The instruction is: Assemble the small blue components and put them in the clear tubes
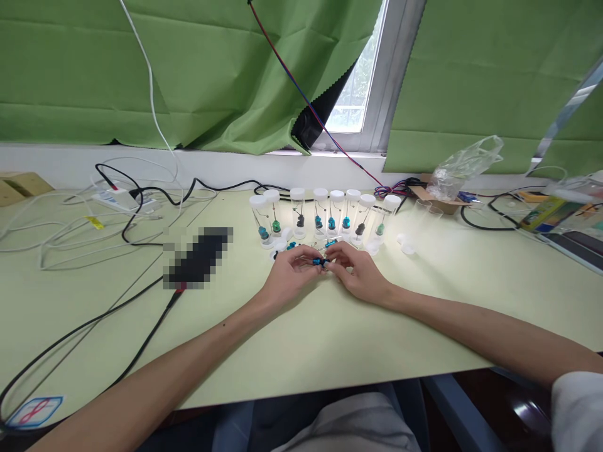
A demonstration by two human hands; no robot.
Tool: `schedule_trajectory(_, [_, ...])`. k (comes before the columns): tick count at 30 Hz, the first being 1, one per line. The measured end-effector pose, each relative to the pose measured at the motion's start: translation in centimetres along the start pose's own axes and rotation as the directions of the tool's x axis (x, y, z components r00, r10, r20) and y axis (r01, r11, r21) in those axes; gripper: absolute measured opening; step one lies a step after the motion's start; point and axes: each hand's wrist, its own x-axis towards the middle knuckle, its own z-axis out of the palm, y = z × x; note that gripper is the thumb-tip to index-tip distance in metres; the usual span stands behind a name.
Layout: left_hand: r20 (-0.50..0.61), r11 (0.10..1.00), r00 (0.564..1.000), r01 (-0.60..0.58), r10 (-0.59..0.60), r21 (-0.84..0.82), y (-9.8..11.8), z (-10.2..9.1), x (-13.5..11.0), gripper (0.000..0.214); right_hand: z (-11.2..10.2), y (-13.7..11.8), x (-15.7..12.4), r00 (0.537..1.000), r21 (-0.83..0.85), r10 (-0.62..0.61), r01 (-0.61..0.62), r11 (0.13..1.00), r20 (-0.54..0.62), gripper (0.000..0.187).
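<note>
Over the table's middle, my left hand [289, 276] and my right hand [360, 276] meet at the fingertips around a small blue-and-black part [322, 261]. Thumb and fingers of both hands pinch it, one from each side; its exact kind is too small to make out. Just beyond the fingers lie loose small teal pieces [293, 245] and a blue piece [331, 243]. Behind these stands a row of several clear tubes [298, 210] with white caps, each with a small blue, green or dark piece on a thin wire inside.
White caps [407, 246] and empty clear tubes [431, 220] are to the right. A cardboard box [440, 202] with a plastic bag [464, 169] stands behind them. At left are a blurred-out dark device [198, 257], black cables [151, 336] and a white power strip [125, 199].
</note>
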Motion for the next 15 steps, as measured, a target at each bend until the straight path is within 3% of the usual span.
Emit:
schedule_trajectory(10, [0.003, 1.000, 1.000, -0.002, 0.002, 0.009, -0.12, -0.04, 0.06, 0.024, 0.07, -0.09, -0.09, 1.000, -0.018, -0.015, 0.015, 1.000, -0.017, 0.013])
schedule_trajectory(15, [-0.025, 0.997, 0.999, -0.045, 0.044, -0.064, 0.17, 0.08, -0.22, 0.055, 0.16, -0.20, -0.12, 0.995, -0.031, -0.012, 0.009, 0.999, -0.103, 0.013])
